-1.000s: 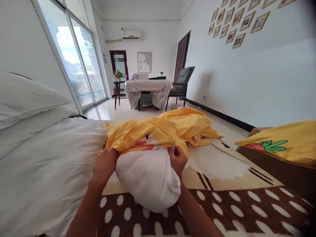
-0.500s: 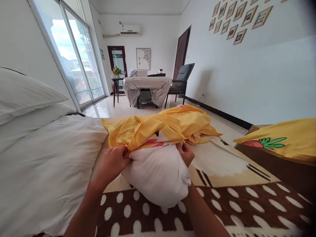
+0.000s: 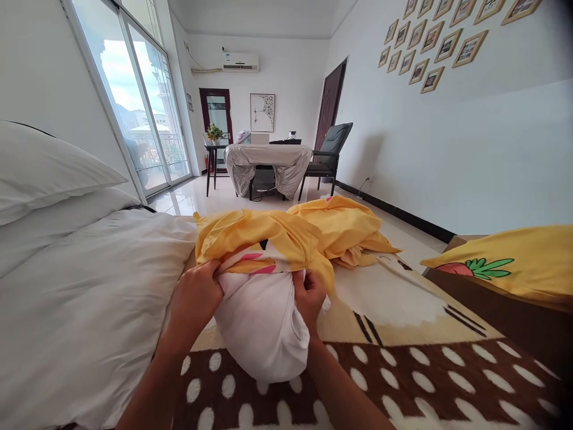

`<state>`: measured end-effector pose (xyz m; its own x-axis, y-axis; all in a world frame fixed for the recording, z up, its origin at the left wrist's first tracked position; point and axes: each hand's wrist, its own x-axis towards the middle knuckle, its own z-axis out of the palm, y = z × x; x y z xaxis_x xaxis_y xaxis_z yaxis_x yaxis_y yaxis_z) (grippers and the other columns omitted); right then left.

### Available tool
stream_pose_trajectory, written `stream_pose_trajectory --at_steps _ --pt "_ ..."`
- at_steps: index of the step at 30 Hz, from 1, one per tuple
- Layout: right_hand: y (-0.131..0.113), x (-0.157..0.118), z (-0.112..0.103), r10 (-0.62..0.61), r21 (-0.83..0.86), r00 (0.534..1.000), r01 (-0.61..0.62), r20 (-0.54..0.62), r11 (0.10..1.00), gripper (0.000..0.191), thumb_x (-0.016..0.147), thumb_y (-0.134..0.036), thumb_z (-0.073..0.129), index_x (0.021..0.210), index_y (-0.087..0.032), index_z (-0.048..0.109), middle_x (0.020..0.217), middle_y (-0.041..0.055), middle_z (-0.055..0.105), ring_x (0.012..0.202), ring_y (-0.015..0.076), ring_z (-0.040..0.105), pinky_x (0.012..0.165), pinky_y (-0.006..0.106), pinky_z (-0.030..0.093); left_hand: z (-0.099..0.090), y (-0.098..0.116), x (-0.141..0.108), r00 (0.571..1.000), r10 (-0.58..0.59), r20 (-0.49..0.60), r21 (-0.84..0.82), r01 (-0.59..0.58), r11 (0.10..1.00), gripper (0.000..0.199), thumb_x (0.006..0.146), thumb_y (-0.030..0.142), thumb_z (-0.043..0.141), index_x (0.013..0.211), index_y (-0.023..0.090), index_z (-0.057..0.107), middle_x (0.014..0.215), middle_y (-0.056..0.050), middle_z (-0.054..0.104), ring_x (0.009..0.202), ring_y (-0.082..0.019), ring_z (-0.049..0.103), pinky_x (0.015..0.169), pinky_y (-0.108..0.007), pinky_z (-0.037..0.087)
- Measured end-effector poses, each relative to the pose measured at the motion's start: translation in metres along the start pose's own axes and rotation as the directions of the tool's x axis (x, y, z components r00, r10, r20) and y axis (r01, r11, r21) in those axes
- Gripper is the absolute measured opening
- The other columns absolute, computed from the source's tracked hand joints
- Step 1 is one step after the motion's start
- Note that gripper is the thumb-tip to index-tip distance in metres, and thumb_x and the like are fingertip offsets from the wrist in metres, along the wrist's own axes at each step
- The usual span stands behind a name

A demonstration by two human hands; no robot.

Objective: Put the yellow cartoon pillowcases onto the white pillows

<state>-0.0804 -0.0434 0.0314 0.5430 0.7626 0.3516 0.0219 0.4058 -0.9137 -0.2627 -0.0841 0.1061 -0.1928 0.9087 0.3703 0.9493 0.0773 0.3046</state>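
A white pillow (image 3: 262,325) stands out toward me from a yellow pillowcase (image 3: 264,230) with pink and black print, which covers its far part. My left hand (image 3: 199,295) is closed on the left edge of the yellow pillowcase, where it meets the white pillow. On the other side, my right hand (image 3: 310,295) pinches the edge of the same pillowcase, its fingers curled at the white fabric. Behind and to the right lies more crumpled yellow cloth (image 3: 344,227).
White pillows and bedding (image 3: 89,298) lie at the left. A brown and cream dotted blanket (image 3: 416,364) lies underneath. On the right, a yellow pillow with a carrot print (image 3: 532,257) rests on a brown box (image 3: 483,301). A covered table (image 3: 268,154) and a chair (image 3: 331,149) stand farther back.
Both hands and the white pillow have shifted left, with my right hand now closer to my left. The yellow pillowcase is bunched differently, its right part hanging beside my right hand.
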Motion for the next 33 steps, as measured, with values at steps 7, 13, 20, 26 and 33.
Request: stream_pose_trajectory --at_steps 7,13,20,26,33 --pt "0.011 0.032 -0.012 0.040 0.007 0.997 -0.040 -0.068 0.999 0.045 0.062 -0.060 0.061 0.054 -0.018 0.050 0.051 -0.0031 0.041 0.053 0.0102 0.036 0.047 0.022 0.032 -0.010 0.001 -0.007 0.960 0.193 0.201 -0.422 -0.093 0.902 0.036 0.069 0.050 0.063 0.089 0.020 0.066 0.086 -0.002 0.069 0.064 -0.017 0.056 0.062 -0.027 0.042" --pt "-0.004 0.012 -0.004 0.093 0.065 0.995 -0.095 0.024 0.993 0.039 0.065 -0.054 0.064 0.059 -0.017 0.052 0.057 -0.0030 0.045 0.057 0.0109 0.039 0.052 0.022 0.035 0.029 0.017 -0.002 0.997 0.071 0.035 0.076 -0.073 0.994 0.023 0.078 0.015 0.046 0.087 0.021 0.065 0.080 -0.007 0.070 0.074 -0.024 0.063 0.058 -0.029 0.030" --pt "-0.029 -0.026 0.004 -0.001 0.036 0.916 -0.014 0.400 0.999 0.026 0.079 -0.042 0.059 0.080 -0.016 0.058 0.074 -0.0003 0.058 0.071 0.0142 0.051 0.067 0.024 0.042 0.038 -0.020 0.019 0.980 -0.181 -0.080 0.170 0.193 0.966 0.027 0.086 0.022 0.041 0.091 0.017 0.067 0.080 -0.014 0.070 0.075 -0.028 0.065 0.054 -0.029 0.030" --pt "-0.022 -0.029 0.005 0.010 -0.053 0.911 0.013 0.412 0.998 0.022 0.078 -0.037 0.061 0.075 -0.015 0.058 0.067 -0.0028 0.054 0.061 0.0113 0.044 0.058 0.022 0.037 -0.011 0.012 -0.023 0.966 0.130 0.222 0.371 -0.207 0.905 0.034 0.083 0.004 0.032 0.084 0.014 0.064 0.073 -0.013 0.067 0.071 -0.030 0.066 0.056 -0.033 0.037" --pt "-0.018 -0.033 0.009 -0.080 -0.107 0.844 0.160 0.530 0.981 0.021 0.081 -0.031 0.060 0.067 -0.016 0.063 0.064 -0.0015 0.059 0.064 0.0125 0.048 0.064 0.024 0.036 -0.019 0.022 -0.045 0.926 0.297 0.231 0.265 -0.354 0.897 0.024 0.089 0.017 0.041 0.103 0.018 0.061 0.094 -0.009 0.065 0.080 -0.026 0.064 0.066 -0.037 0.047"
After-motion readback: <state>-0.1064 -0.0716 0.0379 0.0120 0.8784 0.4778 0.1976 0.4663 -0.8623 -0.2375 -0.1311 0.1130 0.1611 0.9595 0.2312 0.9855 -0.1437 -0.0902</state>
